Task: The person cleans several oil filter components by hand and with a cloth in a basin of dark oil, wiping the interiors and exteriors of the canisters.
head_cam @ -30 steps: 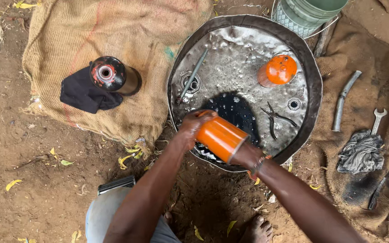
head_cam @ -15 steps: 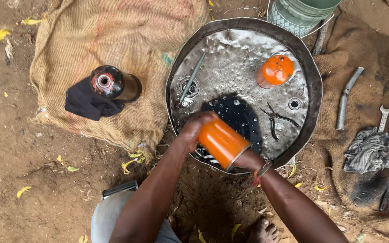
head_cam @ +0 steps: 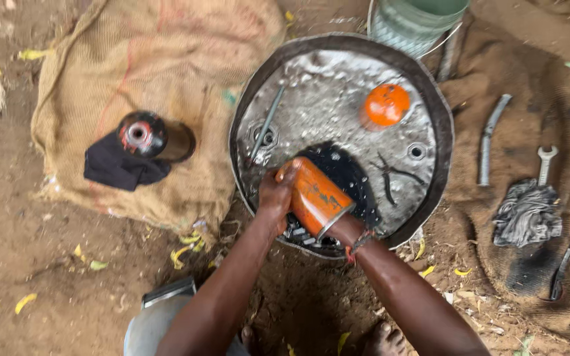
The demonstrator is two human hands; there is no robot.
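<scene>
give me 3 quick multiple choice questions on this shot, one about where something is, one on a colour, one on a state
1. Where does the spanner lie?
A. in the round metal pan
B. on the brown cloth right of the pan
C. on the sack at left

2. What colour is the canister held between the hands?
A. orange
B. blue
C. white

3. How is that canister held?
A. standing upright on the ground
C. lying untouched in the pan
B. tilted over the round metal pan, the left hand on its closed end, the right hand at its open end

Answers: 1 B, it rests on the cloth beside a grey rag. 2 A, its wall is plainly orange. 3 B, its open rim points down toward the right wrist.
</scene>
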